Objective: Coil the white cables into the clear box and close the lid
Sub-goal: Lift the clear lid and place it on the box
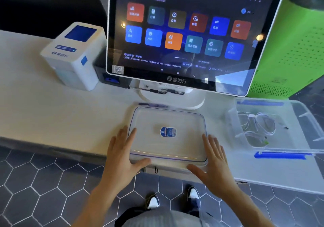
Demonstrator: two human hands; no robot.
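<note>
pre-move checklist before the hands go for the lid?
1. Cables in the clear box: ok, white cables lie inside.
2. Cables neatly coiled: cannot tell, blurred.
3. Box open: ok, nothing covers it.
4. Lid within reach: ok, flat on the counter between both hands.
5. Left hand free: ok, straight fingers at the lid's left edge.
6. Right hand free: ok, open at the lid's right edge.

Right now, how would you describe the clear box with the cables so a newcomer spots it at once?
Start at the big touchscreen on the counter. Right of its stand lies an open clear box with white cables coiled inside. Unlike the container between the hands, it shows a bright blue latch.
</note>
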